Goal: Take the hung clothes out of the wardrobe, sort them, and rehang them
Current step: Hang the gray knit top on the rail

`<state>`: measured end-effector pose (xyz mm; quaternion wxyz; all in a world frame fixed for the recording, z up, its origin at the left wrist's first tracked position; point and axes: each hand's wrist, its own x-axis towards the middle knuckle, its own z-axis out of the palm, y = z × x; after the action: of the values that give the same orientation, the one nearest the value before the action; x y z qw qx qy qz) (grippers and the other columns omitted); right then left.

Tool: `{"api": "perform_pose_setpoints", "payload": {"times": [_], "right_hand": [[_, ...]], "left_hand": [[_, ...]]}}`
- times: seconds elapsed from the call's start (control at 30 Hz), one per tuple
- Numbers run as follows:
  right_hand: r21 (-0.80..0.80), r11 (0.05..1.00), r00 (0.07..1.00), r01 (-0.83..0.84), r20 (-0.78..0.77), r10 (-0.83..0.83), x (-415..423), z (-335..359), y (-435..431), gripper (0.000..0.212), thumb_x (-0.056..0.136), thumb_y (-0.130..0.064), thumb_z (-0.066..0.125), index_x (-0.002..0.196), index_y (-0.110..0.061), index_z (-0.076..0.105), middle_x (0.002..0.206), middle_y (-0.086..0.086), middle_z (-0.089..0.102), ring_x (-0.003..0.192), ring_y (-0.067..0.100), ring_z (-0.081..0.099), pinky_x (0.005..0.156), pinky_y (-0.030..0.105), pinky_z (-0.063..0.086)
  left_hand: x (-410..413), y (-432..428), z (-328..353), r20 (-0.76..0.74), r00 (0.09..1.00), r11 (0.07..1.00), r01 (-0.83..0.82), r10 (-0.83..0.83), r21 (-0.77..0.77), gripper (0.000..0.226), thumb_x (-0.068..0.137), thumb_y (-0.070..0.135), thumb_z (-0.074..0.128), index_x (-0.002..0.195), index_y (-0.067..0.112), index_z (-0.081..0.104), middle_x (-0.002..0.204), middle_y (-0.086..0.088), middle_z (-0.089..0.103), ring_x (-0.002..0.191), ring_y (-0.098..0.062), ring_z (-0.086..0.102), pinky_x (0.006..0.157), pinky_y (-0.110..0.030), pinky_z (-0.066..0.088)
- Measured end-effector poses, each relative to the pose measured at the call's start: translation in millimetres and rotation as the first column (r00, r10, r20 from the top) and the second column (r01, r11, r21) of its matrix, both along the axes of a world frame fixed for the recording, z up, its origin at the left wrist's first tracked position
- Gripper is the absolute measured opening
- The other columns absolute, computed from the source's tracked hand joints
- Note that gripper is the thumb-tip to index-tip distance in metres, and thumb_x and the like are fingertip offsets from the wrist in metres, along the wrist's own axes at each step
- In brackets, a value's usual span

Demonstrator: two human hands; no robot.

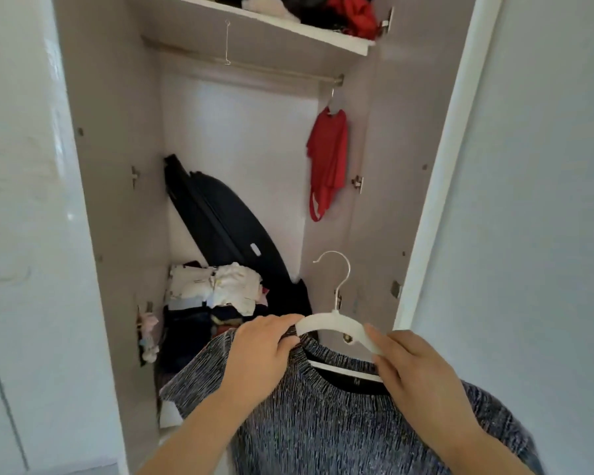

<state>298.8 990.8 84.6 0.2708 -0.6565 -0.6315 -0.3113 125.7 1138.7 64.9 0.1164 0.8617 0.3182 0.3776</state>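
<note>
A blue-grey speckled knit top (340,413) hangs on a white hanger (333,322) with a metal hook, held low in front of the open wardrobe. My left hand (264,351) grips the top's left shoulder over the hanger's arm. My right hand (408,368) pinches the hanger's right arm at the collar. A red garment (328,156) hangs at the right end of the wardrobe rail (254,68). The rest of the rail is bare apart from a thin wire hook (227,42) dangling from the shelf above.
A dark suitcase (227,221) leans against the wardrobe's back wall. Folded and loose clothes (216,293) are piled on the floor of the wardrobe. The top shelf (288,27) holds red, black and white clothes. The white door frame (450,149) stands at the right.
</note>
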Motion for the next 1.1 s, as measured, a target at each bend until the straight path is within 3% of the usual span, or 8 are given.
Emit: {"api": "perform_pose_setpoints", "payload": {"times": [0.2,0.33,0.5,0.6,0.77,0.9,1.0,1.1], "right_hand": [[-0.037,0.999,0.983,0.003,0.183,0.004,30.2,11.1,122.0,0.05,0.059,-0.025,0.085,0.107,-0.023,0.07,0.064,-0.009,0.06,0.046,0.008,0.053,0.03,0.018,0.036],[-0.005,1.0,0.968,-0.008,0.25,0.009,51.0,25.1,210.8,0.047,0.058,-0.028,0.085,0.103,-0.026,0.072,0.057,-0.008,0.057,0.042,0.01,0.052,0.031,0.014,0.032],[0.087,0.996,0.938,-0.026,0.346,-0.005,72.3,57.1,309.1,0.027,0.073,-0.032,0.064,0.097,-0.027,0.074,0.055,-0.011,0.054,0.052,0.011,0.056,0.036,0.015,0.034],[0.079,0.997,0.943,-0.024,0.333,-0.004,90.6,79.9,359.6,0.04,0.061,-0.026,0.083,0.1,-0.022,0.074,0.056,-0.008,0.054,0.053,0.014,0.057,0.035,0.017,0.039],[0.071,0.997,0.933,0.025,0.356,-0.049,131.5,111.6,439.3,0.046,0.06,-0.025,0.084,0.103,-0.019,0.072,0.06,-0.006,0.056,0.059,0.017,0.059,0.035,0.02,0.042],[0.058,0.998,0.935,0.02,0.353,-0.04,178.3,138.6,506.0,0.044,0.068,-0.022,0.08,0.11,-0.014,0.069,0.068,0.0,0.059,0.065,0.025,0.06,0.039,0.033,0.05],[0.07,0.996,0.925,0.062,0.372,-0.083,210.5,168.2,557.7,0.045,0.07,-0.023,0.079,0.112,-0.015,0.067,0.068,0.0,0.058,0.067,0.025,0.059,0.042,0.032,0.05],[0.054,0.99,0.928,0.127,0.347,-0.137,244.7,196.5,607.6,0.043,0.09,-0.032,0.052,0.132,-0.025,0.049,0.089,-0.002,0.057,0.093,0.023,0.054,0.063,0.035,0.05]], "left_hand": [[19.5,110.7,-1.3,0.07,0.995,0.997,-0.072,0.071,0.003,0.032,0.088,0.021,0.057,0.118,0.032,0.06,0.094,0.011,0.066,0.087,-0.012,0.055,0.082,-0.033,0.044],[36.4,196.6,9.2,0.121,0.987,0.994,-0.108,0.105,0.013,0.033,0.087,0.022,0.059,0.117,0.034,0.06,0.095,0.014,0.065,0.088,-0.009,0.055,0.084,-0.032,0.044],[63.4,296.7,35.4,0.137,0.985,0.993,-0.113,0.107,0.035,0.032,0.088,0.025,0.058,0.117,0.036,0.059,0.089,0.018,0.062,0.084,-0.005,0.052,0.08,-0.026,0.043],[87.0,349.4,52.8,0.189,0.978,0.994,-0.101,0.091,0.044,0.031,0.088,0.021,0.059,0.115,0.035,0.061,0.091,0.016,0.064,0.087,-0.008,0.054,0.081,-0.029,0.044],[131.0,435.0,80.8,0.201,0.979,0.995,-0.046,0.028,0.083,0.031,0.089,0.02,0.056,0.116,0.035,0.06,0.1,0.014,0.064,0.095,-0.009,0.054,0.086,-0.031,0.044],[170.7,503.3,107.4,0.167,0.985,0.989,-0.067,0.045,0.128,0.035,0.091,0.025,0.053,0.125,0.03,0.052,0.119,0.01,0.057,0.111,-0.011,0.049,0.094,-0.027,0.037],[196.5,552.3,135.5,0.174,0.982,0.981,-0.107,0.078,0.162,0.039,0.092,0.028,0.051,0.131,0.028,0.047,0.128,0.009,0.053,0.118,-0.009,0.046,0.099,-0.026,0.033],[217.0,596.6,162.0,0.181,0.978,0.97,-0.139,0.103,0.201,0.039,0.092,0.029,0.051,0.131,0.028,0.047,0.127,0.007,0.054,0.117,-0.011,0.047,0.098,-0.026,0.034]]}}
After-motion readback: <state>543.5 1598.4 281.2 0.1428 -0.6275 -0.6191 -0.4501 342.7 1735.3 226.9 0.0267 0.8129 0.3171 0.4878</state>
